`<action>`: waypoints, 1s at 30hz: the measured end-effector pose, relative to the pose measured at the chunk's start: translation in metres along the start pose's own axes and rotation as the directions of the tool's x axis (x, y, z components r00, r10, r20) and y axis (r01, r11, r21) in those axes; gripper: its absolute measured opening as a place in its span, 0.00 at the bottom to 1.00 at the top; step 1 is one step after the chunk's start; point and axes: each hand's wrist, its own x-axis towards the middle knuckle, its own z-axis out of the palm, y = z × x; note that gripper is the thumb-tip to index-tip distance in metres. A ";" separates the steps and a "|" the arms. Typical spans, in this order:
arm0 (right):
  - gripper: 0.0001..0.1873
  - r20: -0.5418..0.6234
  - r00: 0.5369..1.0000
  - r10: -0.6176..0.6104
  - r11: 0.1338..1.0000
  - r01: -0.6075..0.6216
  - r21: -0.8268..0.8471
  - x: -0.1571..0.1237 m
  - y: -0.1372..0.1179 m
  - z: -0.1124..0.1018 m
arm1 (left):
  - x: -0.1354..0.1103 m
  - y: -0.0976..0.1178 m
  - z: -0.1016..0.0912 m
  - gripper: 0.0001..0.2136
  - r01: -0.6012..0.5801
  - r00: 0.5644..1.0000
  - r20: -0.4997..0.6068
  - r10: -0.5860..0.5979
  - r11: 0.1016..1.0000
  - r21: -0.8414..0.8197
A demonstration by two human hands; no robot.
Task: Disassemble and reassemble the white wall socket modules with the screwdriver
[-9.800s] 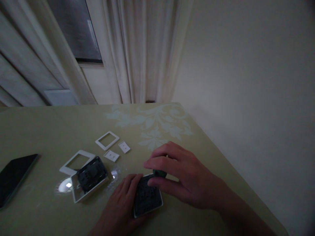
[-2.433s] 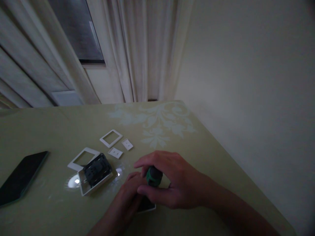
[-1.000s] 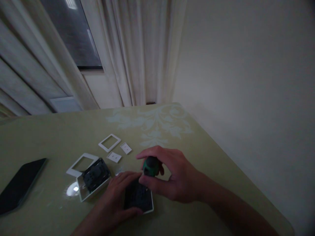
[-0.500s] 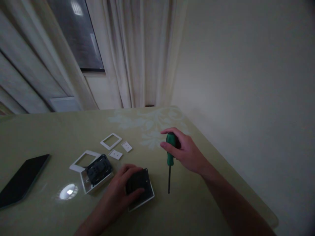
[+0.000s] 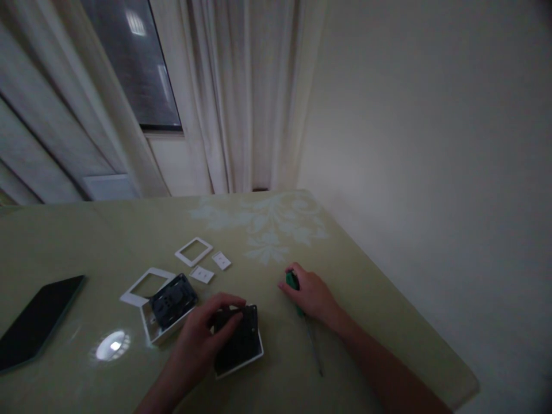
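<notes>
My right hand (image 5: 313,293) is closed around the green handle of a screwdriver (image 5: 292,280). The shaft slants down and to the right, low over the table or lying on it. My left hand (image 5: 211,328) grips the upper left part of a black socket plate (image 5: 239,342), thumb and fingers closed at its edge. This plate sits on a white box (image 5: 241,368), whose rim shows at the bottom and right. Left of that hand, a second white box (image 5: 166,333) carries another black socket module (image 5: 175,299), tilted in it.
A white frame (image 5: 133,296) lies behind the second box. Farther back are a smaller white frame (image 5: 194,251) and two small white plates (image 5: 202,275). A dark flat panel (image 5: 38,322) lies at the left. The table (image 5: 366,299) meets a wall on the right; curtains hang behind.
My right hand has lowered the screwdriver toward the table, its tip swinging right and nearer to me. My left hand has moved slightly left, its fingers now at the plate's upper edge.
</notes>
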 end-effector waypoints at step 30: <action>0.29 0.295 0.944 -0.146 0.416 -0.212 0.884 -0.049 -0.048 0.036 | -0.015 0.010 0.022 0.21 0.237 0.927 -0.155 -0.342 0.853 -0.466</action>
